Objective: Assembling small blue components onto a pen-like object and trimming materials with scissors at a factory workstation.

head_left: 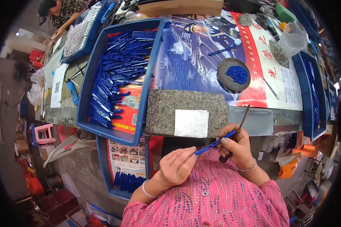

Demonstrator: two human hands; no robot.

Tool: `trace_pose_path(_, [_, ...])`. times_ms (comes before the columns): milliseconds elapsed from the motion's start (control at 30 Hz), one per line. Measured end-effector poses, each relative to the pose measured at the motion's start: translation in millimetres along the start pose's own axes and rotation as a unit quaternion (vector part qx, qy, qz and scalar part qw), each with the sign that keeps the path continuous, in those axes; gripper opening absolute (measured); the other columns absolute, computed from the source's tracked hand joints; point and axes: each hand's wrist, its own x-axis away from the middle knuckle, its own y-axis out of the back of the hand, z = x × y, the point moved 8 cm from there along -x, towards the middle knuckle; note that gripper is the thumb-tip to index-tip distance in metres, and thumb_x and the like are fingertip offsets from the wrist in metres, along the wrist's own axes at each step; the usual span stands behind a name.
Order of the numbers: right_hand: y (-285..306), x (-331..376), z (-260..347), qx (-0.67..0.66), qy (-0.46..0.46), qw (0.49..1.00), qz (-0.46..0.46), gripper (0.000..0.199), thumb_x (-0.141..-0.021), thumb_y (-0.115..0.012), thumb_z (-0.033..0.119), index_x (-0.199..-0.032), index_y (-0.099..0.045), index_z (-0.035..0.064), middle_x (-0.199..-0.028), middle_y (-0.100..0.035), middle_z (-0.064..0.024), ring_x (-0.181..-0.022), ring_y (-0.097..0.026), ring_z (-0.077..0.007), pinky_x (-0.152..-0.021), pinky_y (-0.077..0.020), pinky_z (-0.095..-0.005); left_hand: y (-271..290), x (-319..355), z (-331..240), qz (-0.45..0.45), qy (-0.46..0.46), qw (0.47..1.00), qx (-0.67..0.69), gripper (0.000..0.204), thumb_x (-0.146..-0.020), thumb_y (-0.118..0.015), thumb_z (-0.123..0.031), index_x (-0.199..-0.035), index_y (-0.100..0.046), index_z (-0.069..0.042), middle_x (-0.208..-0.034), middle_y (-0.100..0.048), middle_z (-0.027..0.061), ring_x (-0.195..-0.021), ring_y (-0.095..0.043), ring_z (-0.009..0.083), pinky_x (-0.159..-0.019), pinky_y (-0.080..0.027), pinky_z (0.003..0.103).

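Note:
In front of my chest, a slender blue piece with a cut-out runs slantwise between my two hands. My left hand pinches its lower left end. Around its upper right end are the fingers of my right hand. That same hand also grips a thin dark tool, narrow like a file or blade, which points up and away; its exact kind is unclear. Just beyond my hands lies a speckled stone slab bearing a folded white cloth or paper.
To the left, a blue tray holds many similar blue pieces. A lower tray contains more. Beyond the slab stands a round dish of small blue beads on a poster. A co-worker's hand shows far left.

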Motion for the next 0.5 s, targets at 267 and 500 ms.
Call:
trace_pose_path(267, [1,-15,5,0.054,-0.036,0.998,0.002,0.014,-0.082,-0.060,0.006,-0.091,-0.051,0.0005,-0.061,-0.054,-0.0063,-0.044,-0.045,-0.0086,-0.041,-0.0366,-0.0215,-52,40,41,0.058,0.548,0.684,0.478,0.017,-0.084,-0.058,-0.003,-0.099,-0.054,0.003,-0.083,-0.064,0.0131,-0.067,-0.063,0.0161,-0.058,-0.052,0.026])
trace_pose_path(500, [-16,-25,-8,0.081,-0.095,0.992,0.029,0.016,-0.084,-0.062,0.012,-0.090,-0.052,0.0019,-0.061,-0.053,-0.0043,-0.044,-0.044,-0.0071,-0.041,-0.0353,-0.0196,-74,74,25,0.012,0.593,0.332,0.734,0.020,-0.092,-0.048,-0.015,-0.103,-0.053,0.001,-0.074,-0.062,0.0094,-0.056,-0.058,0.0133,-0.054,-0.047,0.021])
